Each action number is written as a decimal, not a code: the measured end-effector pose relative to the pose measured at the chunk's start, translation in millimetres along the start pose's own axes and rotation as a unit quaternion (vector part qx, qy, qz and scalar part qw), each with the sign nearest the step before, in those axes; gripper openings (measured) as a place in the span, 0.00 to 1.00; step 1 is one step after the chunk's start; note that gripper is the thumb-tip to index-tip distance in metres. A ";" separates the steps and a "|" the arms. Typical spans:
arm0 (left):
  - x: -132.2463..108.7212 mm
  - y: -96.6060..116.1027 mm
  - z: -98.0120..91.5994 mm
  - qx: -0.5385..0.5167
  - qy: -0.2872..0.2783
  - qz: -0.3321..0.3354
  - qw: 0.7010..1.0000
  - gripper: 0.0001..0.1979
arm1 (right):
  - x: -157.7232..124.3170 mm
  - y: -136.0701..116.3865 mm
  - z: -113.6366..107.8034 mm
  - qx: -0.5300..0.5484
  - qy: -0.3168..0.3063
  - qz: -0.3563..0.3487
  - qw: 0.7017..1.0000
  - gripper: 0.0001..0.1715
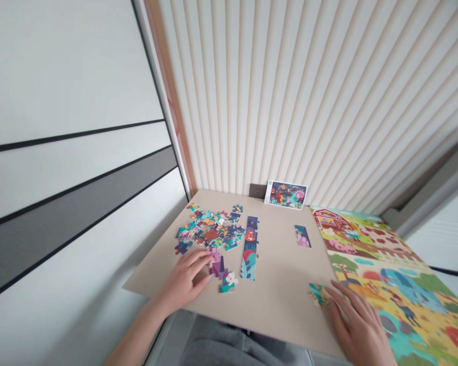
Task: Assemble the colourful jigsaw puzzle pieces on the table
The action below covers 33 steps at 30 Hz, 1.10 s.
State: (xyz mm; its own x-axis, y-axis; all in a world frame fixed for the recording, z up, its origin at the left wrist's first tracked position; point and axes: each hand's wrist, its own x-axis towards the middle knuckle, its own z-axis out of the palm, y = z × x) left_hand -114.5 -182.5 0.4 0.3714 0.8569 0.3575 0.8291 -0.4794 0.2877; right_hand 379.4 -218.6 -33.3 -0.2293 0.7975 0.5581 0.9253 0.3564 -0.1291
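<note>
Purple jigsaw pieces (217, 267) sit at the fingertips of the left hand (187, 278), which is relaxed, not clenched. Right hand (361, 325) is open, fingers just beside teal pieces (318, 296) on the beige board (278, 310). Loose pile (209, 229) ahead of left hand; assembled strip (250, 249) to its right.

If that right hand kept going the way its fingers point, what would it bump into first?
Probably the small group of joined puzzle pieces lying on the beige board, right by the fingertips of the right hand. The fingers may already be touching them; from this angle, it's hard to tell.
</note>
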 end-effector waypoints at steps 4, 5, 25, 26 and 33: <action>-0.8 -3.2 7.1 0.010 0.021 -0.028 0.999 0.19 | 0.0 2.7 3.1 0.004 -0.027 0.010 1.000 0.21; -1.7 -4.7 8.7 0.016 0.028 -0.037 0.999 0.20 | -0.2 3.1 3.8 0.002 -0.032 0.015 0.999 0.21; -1.8 1.7 5.8 0.031 0.082 -0.044 0.995 0.16 | 2.0 0.7 3.8 0.001 -0.065 0.053 0.996 0.23; -3.0 5.1 3.8 0.040 0.093 -0.028 0.994 0.15 | 2.4 -0.2 3.2 0.001 -0.065 0.052 0.997 0.23; -7.9 41.3 -3.9 0.064 0.027 0.061 0.996 0.17 | 4.1 -5.7 0.0 -0.005 -0.064 0.055 0.996 0.21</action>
State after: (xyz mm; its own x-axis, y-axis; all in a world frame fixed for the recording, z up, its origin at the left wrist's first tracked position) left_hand -84.8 -209.8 13.0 0.4532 0.7804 0.4307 0.8266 -0.5488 0.1246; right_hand 373.2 -217.4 -30.3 -0.1616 0.8875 0.4315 0.9502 0.2580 -0.1747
